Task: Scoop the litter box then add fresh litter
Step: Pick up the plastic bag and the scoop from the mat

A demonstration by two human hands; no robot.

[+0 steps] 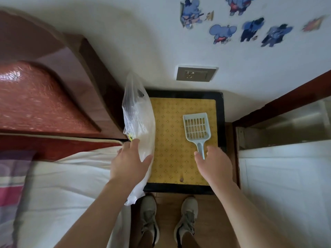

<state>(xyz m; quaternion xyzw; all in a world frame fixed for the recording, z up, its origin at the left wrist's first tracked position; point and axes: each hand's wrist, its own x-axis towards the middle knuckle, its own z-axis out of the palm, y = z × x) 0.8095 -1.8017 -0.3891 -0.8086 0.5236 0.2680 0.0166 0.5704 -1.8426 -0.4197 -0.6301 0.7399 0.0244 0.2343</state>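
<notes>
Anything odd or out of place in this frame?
Yes: the black-rimmed litter box shows its bare yellow patterned floor, with no litter bed visible. One small brown lump lies alone near the front edge. A few granules sit in the blue scoop, held by the right hand; the left hand grips a clear plastic bag.

Bare forearms (100, 208), grey lace-up sneakers (148, 214), black heel trim

Litter box (220, 119): black rim, yellow patterned bottom. Pale blue slotted scoop (196, 128) over right half; clear bag (138, 119) left.
</notes>
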